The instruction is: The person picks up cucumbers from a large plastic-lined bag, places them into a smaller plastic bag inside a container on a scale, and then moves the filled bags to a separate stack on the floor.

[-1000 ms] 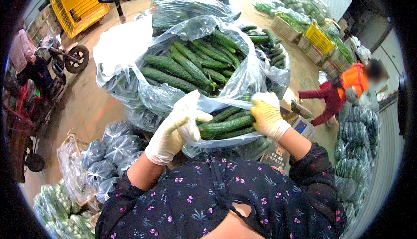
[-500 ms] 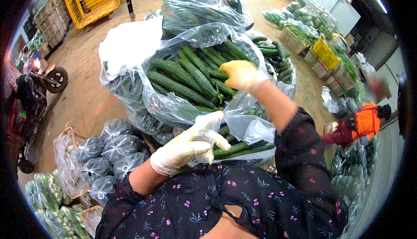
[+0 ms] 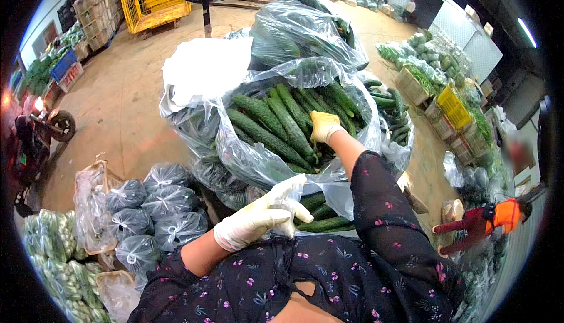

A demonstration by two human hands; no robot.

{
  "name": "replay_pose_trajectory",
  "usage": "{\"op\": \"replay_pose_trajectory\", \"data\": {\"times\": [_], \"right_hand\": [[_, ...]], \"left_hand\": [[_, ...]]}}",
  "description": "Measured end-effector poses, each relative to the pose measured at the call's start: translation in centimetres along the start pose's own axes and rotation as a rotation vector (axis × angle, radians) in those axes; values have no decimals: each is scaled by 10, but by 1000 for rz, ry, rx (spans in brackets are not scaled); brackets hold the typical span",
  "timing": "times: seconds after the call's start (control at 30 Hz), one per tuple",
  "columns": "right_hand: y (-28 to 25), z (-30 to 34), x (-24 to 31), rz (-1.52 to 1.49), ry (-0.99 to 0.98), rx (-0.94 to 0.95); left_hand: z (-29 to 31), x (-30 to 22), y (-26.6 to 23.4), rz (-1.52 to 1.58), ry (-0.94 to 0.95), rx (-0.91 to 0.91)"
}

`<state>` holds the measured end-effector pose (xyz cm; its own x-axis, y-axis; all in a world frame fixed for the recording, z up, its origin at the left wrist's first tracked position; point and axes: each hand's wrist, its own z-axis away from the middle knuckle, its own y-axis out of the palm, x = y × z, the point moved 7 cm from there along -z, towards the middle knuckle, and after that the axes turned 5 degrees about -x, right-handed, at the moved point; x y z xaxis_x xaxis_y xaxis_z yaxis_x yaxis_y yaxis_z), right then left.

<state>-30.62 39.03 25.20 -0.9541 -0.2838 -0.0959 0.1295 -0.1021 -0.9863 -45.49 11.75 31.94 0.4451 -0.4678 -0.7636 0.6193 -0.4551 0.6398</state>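
Dark green cucumbers (image 3: 267,132) lie packed in a large open clear plastic bag (image 3: 235,147) in front of me. My right hand (image 3: 325,128), in a yellow-stained pale glove, reaches into this bag, its fingers curled down around a cucumber; the fingertips are hidden. My left hand (image 3: 249,224), in a whitish glove, is close to my body, thumb and fingers closed on a bit of thin clear plastic. Just beside it, a nearer bag holds more cucumbers (image 3: 322,224), partly hidden by plastic and my right sleeve.
A white sheet (image 3: 202,67) lies over the bag's far left side. Behind is another full bag (image 3: 299,29). Tied dark bags (image 3: 176,199) are stacked at left, near a motorbike (image 3: 35,141). Yellow crates (image 3: 452,106) and a person in orange (image 3: 505,214) are at right.
My right hand has shifted left over the cucumbers within the bag. My left hand keeps nearly the same pose near the front bag. The whole view has shifted.
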Motion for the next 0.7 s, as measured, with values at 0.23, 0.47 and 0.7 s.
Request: {"op": "replay_pose_trajectory", "data": {"times": [0.23,0.47,0.7], "right_hand": [[-47,18,-54,-671,2,121],[-76,112,-76,-2048,74,81],[-54,239,23,-1364,-260,-116]], "left_hand": [[-2,-3,2,36,8,67],[-9,-5,1,94,38,19],[-17,-15,-5,140,117,-31]]}}
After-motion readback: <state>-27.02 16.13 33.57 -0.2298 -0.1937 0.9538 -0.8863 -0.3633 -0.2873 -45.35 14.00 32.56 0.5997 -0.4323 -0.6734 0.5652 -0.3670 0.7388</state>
